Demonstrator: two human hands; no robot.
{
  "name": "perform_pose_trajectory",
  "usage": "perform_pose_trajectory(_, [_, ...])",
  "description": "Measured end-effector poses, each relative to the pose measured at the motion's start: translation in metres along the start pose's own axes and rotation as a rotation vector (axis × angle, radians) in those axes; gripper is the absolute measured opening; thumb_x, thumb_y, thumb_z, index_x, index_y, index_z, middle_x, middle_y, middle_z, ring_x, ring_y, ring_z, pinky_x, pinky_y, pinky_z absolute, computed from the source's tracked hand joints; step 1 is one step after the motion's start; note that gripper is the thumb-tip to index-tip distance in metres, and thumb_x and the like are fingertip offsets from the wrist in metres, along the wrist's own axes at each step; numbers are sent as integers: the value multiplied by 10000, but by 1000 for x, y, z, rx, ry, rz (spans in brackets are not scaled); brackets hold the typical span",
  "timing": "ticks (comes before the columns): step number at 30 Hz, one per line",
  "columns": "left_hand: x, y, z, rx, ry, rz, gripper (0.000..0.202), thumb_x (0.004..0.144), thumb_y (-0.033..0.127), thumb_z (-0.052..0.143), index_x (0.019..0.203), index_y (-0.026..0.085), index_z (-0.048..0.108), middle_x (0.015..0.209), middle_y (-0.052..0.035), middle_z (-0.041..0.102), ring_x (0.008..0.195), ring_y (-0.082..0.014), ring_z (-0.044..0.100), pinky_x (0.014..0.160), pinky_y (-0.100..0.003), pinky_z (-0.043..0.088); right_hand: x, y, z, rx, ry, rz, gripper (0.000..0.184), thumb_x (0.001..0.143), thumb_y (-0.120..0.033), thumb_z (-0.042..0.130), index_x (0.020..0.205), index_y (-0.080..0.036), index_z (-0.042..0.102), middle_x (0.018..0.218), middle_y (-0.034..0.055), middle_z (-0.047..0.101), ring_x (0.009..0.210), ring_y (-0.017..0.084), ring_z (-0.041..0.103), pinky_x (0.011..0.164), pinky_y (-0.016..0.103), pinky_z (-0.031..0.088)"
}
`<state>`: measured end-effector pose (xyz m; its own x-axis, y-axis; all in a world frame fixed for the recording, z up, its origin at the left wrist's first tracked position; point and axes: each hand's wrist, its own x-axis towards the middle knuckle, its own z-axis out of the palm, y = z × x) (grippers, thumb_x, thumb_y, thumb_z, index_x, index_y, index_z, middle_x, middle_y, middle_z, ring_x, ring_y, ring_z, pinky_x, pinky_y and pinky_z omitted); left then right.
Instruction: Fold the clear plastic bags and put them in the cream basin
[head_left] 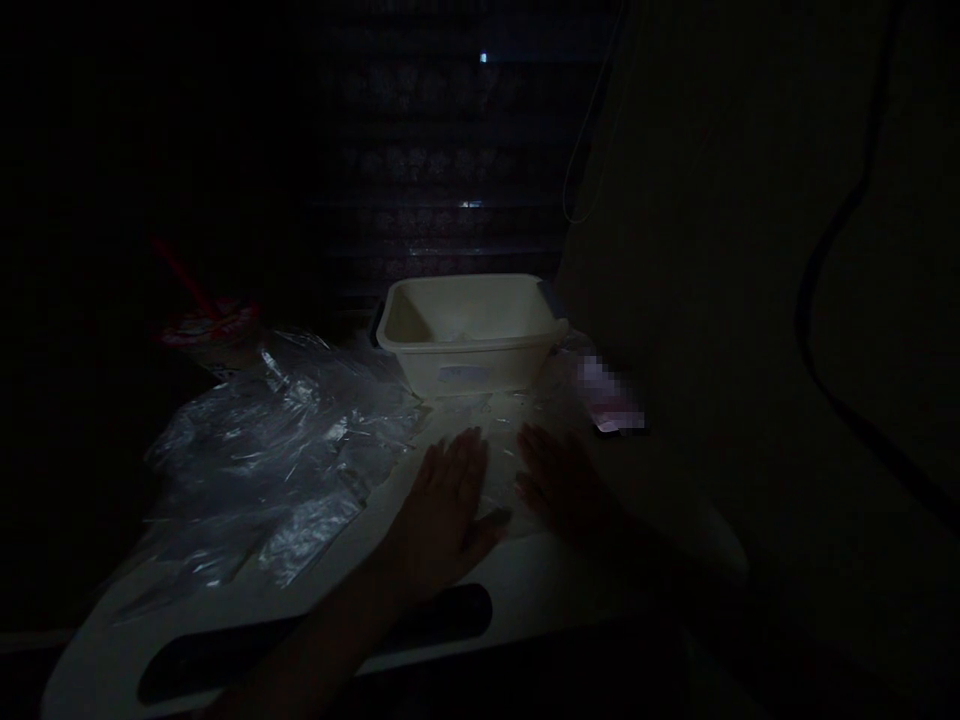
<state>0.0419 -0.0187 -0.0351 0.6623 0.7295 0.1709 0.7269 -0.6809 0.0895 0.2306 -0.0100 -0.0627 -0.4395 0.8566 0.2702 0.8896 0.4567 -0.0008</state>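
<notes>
My left hand (450, 495) lies flat with its fingers stretched out, pressed down on a clear plastic bag (501, 478) on the white tabletop. Opposite it, my right hand (562, 480) rests in deep shadow, fingers extended at the bag's right side. A cream plastic basin (469, 368) stands just beyond both hands, with a small label on its front. To the left spreads a heap of clear plastic bags (300, 450). The scene is very dark, so the bag's edges are hard to make out.
At the back left stands a drink cup (214, 330) with a red straw. A phone-like item with a blurred, lit face (609, 395) lies right of the basin. The table (97, 640) has a dark slot along its near edge. A cable (806, 300) hangs at right.
</notes>
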Motion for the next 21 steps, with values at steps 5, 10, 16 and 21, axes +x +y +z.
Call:
perform_pose_trajectory(5, [-4, 29, -4, -9, 51, 204, 342, 787, 135, 383, 1110, 40, 446, 1151, -145, 470, 1105, -219, 365, 914, -328, 300, 3, 4, 8, 43, 5, 51, 399, 830, -262, 222, 1168, -129, 387, 1238, 94, 378, 1151, 201, 290, 909, 428, 196])
perform_pose_trajectory(10, [4, 43, 4, 8, 84, 226, 267, 704, 26, 466, 951, 34, 566, 1004, -144, 575, 950, -231, 507, 830, -318, 385, 4, 4, 9, 108, 53, 111, 393, 820, -224, 224, 1166, -128, 383, 1235, 94, 382, 1155, 186, 283, 907, 399, 224])
perform_pose_trajectory(16, [10, 44, -2, 7, 0, 219, 283, 672, -17, 483, 940, 23, 564, 951, -148, 596, 889, -224, 540, 796, -315, 408, 8, 8, 9, 349, 143, 168, 395, 804, -239, 225, 1142, -144, 407, 1207, 89, 414, 1156, 177, 286, 923, 382, 237])
perform_pose_trajectory(21, [11, 40, -8, 22, -85, 238, 332, 681, 5, 479, 1012, 11, 511, 1042, -177, 541, 982, -254, 482, 800, -334, 402, 10, 16, 12, 585, 223, 260, 412, 819, -329, 189, 1102, -180, 447, 1152, 76, 470, 1095, 170, 382, 914, 365, 293])
